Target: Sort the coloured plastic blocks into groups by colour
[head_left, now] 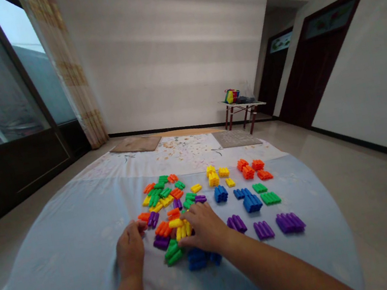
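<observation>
My right hand [204, 228] reaches over a mixed heap of plastic pieces, its fingers curled at some yellow pieces [182, 231]; what it grips, if anything, is partly hidden. At the heap's left edge is my left hand [130, 248], fingers bent, beside an orange piece [144, 217] and a purple piece [153, 219]. Green pieces [174, 252] and dark blue pieces [197, 258] lie in front, near the right wrist. Farther back in the heap are more green pieces [158, 191].
Sorted by colour on the right are yellow [213, 176], orange [247, 170], blue [252, 202], green [271, 198] and purple groups [290, 223]. Two flat boards [136, 144] lie at the far side of the cloth-covered table [71, 236]. A small table [244, 103] stands beyond.
</observation>
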### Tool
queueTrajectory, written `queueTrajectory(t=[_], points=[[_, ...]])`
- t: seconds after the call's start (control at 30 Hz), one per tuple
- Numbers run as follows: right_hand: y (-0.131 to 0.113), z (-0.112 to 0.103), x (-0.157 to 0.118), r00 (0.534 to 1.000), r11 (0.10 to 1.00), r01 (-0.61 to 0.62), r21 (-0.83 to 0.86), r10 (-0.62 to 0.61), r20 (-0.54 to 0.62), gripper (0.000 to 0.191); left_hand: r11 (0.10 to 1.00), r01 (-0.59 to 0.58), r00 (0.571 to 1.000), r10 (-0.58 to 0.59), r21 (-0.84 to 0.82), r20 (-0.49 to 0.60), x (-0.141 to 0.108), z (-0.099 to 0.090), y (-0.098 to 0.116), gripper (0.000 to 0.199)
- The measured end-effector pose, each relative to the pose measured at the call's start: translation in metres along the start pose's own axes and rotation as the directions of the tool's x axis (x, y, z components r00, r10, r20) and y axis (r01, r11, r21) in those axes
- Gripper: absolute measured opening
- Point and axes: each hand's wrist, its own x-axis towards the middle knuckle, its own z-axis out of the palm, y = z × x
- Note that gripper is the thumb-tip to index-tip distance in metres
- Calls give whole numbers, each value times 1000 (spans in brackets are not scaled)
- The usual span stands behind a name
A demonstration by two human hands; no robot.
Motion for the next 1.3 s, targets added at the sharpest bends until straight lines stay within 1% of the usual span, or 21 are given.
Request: queueTrajectory(t=[0.1,0.2,0.37,0.47,0.53,0.63,0.7,0.77,0.83,0.87,0.9,0.97,1.07,1.13,1.2,1.23,1.3], points=[[0,-2,-7,1000,999,-24,-41,24,-1,65,1000,9,1000,-9,0,-2,-1,-1,3,34],[1,0,-11,997,998,-23,-56,28,75,72,1000,9,1000,-9,-4,-2,-2,-2,9,32],[2,-4,-19,982,998,53,-29,-47,181,76,1000,-12,1000,12,-3,-14,-3,-1,11,33],[-1,-8,-24,969,997,74,-10,-70,236,73,1000,-17,1000,17,-14,-16,-3,0,8,36],[-4,-9,-26,971,1000,27,4,-27,238,71,999,-30,999,30,-16,-14,-4,0,6,37],[-8,-7,-29,976,994,-104,37,94,196,72,999,-39,999,39,-21,-21,-5,1,5,39],[-8,-6,-31,979,989,-136,58,125,161,72,999,-41,999,40,-33,-27,-4,2,4,40],[-5,-6,-32,992,995,-77,68,69,110,70,998,-43,999,41,-49,-28,-3,3,3,41],[-1,-8,-33,997,997,44,69,-48,59,65,997,-41,999,39,-58,-28,-2,3,2,42],[1,-8,-33,993,992,109,69,-112,47,62,998,-40,999,38,-58,-28,-2,3,2,42],[2,-8,-33,984,984,166,71,-170,51,60,998,-38,999,37,-56,-28,-2,3,2,41],[3,-8,-31,965,969,237,73,-243,97,56,998,-34,999,32,-49,-27,-4,1,4,39],[1,-5,-27,947,963,266,46,-270,173,43,999,-19,1000,18,-42,-24,-7,-1,11,37],[-1,-3,-25,947,961,277,5,-274,166,32,1000,-7,1000,6,-30,-18,-8,-3,15,36],[-3,-1,-24,954,960,277,-37,-270,132,25,1000,7,1000,-7,-11,-1,-9,-4,19,36],[-3,0,-24,957,961,272,-51,-265,116,26,1000,15,1000,-15,-1,6,-8,-4,20,36],[-4,0,-25,960,962,265,-63,-257,108,33,999,34,999,-35,15,18,-7,-5,20,37]])
